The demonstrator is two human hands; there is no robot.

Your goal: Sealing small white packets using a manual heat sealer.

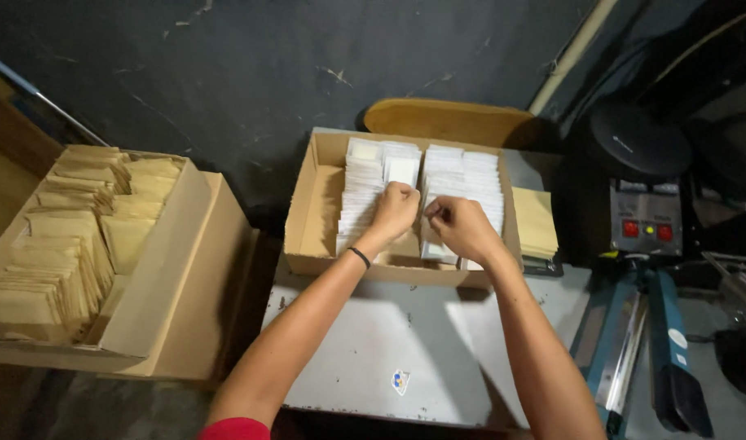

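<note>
**benchrat:** Grey tabletop point(405, 342) up front, and both arms reach over it into the cardboard box point(308, 220). Looks like the sorting stage to me, thumbing through the white packets point(365, 183).

**foldy:** Yep. Left hand point(395, 210) is curled into a fist over one row, right hand point(461, 228) pinches packets beside it. Next move probably needs a clean pinch on one packet. Tan envelopes point(534, 220) sit beyond.

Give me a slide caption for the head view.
Left hand and right hand sort white packets in a cardboard box.
</note>
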